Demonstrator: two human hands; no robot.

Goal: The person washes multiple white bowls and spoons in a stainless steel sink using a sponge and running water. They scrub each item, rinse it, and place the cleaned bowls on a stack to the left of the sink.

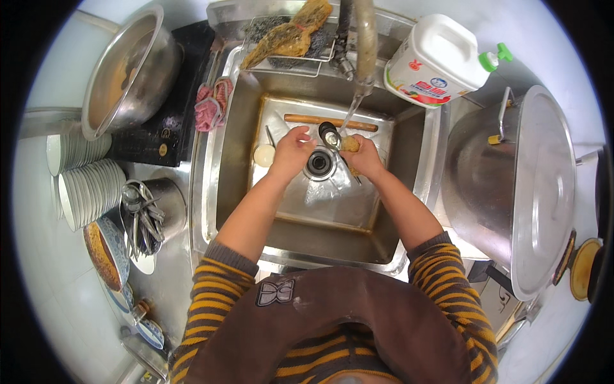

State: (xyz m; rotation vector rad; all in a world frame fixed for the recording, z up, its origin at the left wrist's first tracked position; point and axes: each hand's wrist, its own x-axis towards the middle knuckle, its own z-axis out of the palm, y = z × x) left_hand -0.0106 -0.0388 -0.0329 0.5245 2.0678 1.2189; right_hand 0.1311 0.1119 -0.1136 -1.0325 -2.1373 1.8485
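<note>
My right hand (363,156) is closed around a yellowish scrubbing pad (350,143), perhaps loofah. A dark, shiny-faced utensil head (330,136) touches the pad. A thin dark handle end shows below my right hand, apparently from the same utensil. My left hand (291,152) hovers left of the drain (320,163), fingers curled and apart, with nothing visible in it. A stream of water (352,111) falls from the faucet hose (365,48) beside the utensil. On the sink floor lie a wooden rod (331,122) and a small pale round cup or ladle (264,156).
The steel sink (316,242) surrounds both hands. Behind it, a wire rack (288,70) holds a brown scrubber and dark scouring wool. A white detergent jug (431,62) and large lidded pot (484,182) stand right. At left are a pink cloth (209,108), steel basin (129,77), stacked plates (91,192) and a cutlery holder (168,201).
</note>
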